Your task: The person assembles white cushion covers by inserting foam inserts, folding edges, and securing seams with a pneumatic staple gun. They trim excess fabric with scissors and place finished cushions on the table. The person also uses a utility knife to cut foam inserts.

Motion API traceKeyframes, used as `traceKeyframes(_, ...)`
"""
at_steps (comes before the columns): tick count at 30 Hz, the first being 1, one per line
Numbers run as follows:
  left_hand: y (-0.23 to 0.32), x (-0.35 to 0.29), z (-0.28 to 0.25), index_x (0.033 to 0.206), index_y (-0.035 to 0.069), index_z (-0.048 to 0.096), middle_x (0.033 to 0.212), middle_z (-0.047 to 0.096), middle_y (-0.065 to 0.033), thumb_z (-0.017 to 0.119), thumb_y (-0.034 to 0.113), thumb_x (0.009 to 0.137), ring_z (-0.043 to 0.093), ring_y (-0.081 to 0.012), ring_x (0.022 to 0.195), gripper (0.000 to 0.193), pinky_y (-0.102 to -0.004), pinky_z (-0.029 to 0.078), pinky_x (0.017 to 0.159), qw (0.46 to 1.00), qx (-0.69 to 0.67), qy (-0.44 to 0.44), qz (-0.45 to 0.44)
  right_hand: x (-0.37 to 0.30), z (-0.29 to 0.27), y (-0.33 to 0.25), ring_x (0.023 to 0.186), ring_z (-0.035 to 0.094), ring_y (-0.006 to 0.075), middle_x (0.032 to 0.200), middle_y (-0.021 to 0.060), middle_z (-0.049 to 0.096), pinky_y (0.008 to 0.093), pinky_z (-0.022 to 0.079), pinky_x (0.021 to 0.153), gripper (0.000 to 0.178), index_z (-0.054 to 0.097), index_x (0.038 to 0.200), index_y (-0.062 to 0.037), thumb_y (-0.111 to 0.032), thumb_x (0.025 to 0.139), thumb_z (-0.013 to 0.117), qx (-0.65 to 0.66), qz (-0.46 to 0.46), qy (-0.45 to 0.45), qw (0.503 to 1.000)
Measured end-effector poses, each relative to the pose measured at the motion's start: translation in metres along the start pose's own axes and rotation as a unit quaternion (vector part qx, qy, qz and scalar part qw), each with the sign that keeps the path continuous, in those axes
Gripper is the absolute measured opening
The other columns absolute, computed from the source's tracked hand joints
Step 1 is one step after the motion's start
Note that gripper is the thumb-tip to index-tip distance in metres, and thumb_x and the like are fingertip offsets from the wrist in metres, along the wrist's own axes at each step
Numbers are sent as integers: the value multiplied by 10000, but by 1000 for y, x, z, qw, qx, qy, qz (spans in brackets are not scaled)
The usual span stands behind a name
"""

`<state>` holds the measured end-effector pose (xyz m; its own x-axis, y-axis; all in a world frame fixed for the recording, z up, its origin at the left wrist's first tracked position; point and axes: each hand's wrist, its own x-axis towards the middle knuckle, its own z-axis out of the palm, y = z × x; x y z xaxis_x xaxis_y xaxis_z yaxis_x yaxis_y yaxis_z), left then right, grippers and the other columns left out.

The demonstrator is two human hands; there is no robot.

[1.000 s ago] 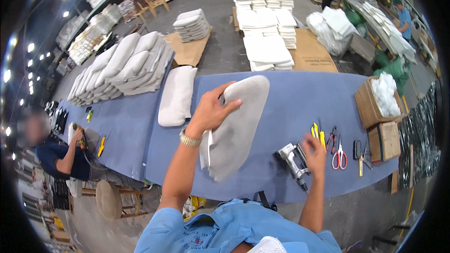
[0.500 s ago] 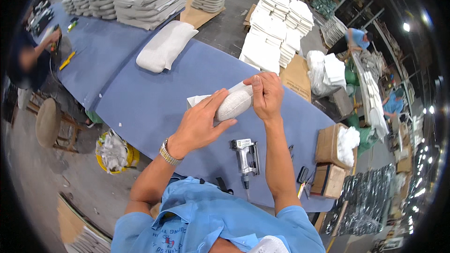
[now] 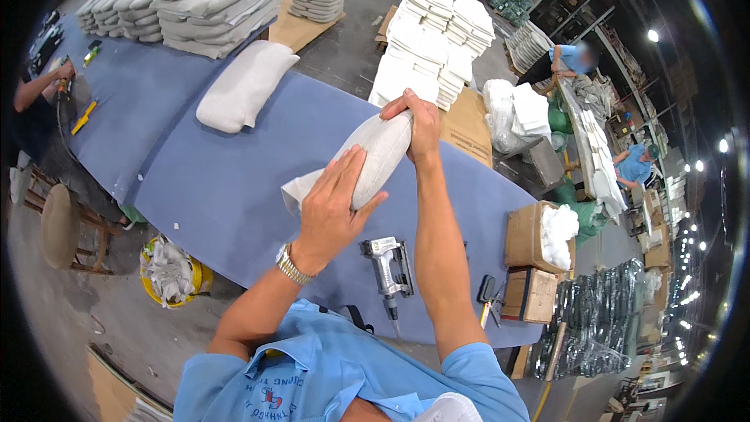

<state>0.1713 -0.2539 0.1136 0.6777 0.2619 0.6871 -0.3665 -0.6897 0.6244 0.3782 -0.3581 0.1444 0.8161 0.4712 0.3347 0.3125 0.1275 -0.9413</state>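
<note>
A light grey fabric-covered cushion pad [image 3: 381, 148] is tilted up above the blue table [image 3: 258, 164]. My right hand [image 3: 420, 126] grips its far right end, with fingers bent over the edge. Along the cushion's near left side lies my left hand [image 3: 332, 207], fingers stretched over the cover and thumb apart, holding it steady. A loose flap of cover fabric sticks out beyond my left fingers. The cushion's underside is hidden. A silver staple gun [image 3: 388, 270] rests on the table between my forearms. Another grey cushion [image 3: 244, 87] lies farther left.
Stacked cushions [image 3: 223, 12] fill the table's far left. White pads [image 3: 426, 47] are piled beyond the table. At right stand a carton of white stuffing [image 3: 525, 236] and a small wooden box [image 3: 539, 297]. A yellow bucket [image 3: 205, 277] sits on the floor. A co-worker [image 3: 35, 94] is at left.
The cushion has turned from end-on, so its broad face now shows. My right hand has moved up and left with its end. The whole view has shifted slightly.
</note>
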Motion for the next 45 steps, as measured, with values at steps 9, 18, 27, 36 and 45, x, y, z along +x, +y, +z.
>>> traceKeyframes(9, 116, 26, -177, 1175, 118, 762, 1266, 725, -14, 729, 293, 904, 653, -256, 1249, 324, -505, 477, 1079, 958, -237, -120, 105, 17, 20, 23, 741, 665, 242, 826, 196, 724, 389, 543, 735, 672, 732, 831, 47, -494, 1066, 410, 119, 46, -12, 992)
traceKeyframes(18, 127, 37, -180, 1031, -20, 718, 992, 743, -93, 663, 210, 953, 664, -237, 862, 249, -413, 530, 799, 870, -278, 160, 375, 5, 62, 3, 636, 647, 200, 751, 164, 709, 330, 539, 641, 657, 730, 800, 35, -458, 1075, 394, 48, 8, -32, 998)
traceKeyframes(27, 40, 10, -86, 1531, -77, 365, 1495, 475, -343, 765, 350, 922, 506, -442, 1387, 845, -452, 445, 1110, 988, 102, -104, -52, -24, 101, -7, 658, 612, 146, 719, 75, 677, 294, 470, 638, 632, 744, 805, 7, -413, 1108, 383, 99, -58, -35, 993)
traceKeyframes(36, 11, -12, -135, 1471, -62, 457, 1245, 679, -288, 815, 294, 871, 714, -390, 1109, 783, -424, 578, 913, 962, 154, -141, -178, -69, 139, 2, 869, 653, 296, 903, 114, 716, 408, 493, 837, 454, 731, 939, -41, -334, 1083, 415, -53, -209, -90, 972)
traceKeyframes(45, -42, -132, -227, 1327, 13, 629, 1246, 726, -171, 902, 205, 745, 733, -318, 1098, 671, -389, 569, 954, 944, 177, -153, -232, -108, 111, 138, 936, 646, 405, 932, 184, 722, 492, 472, 913, 417, 734, 901, -39, -297, 1059, 447, -173, -62, -16, 983)
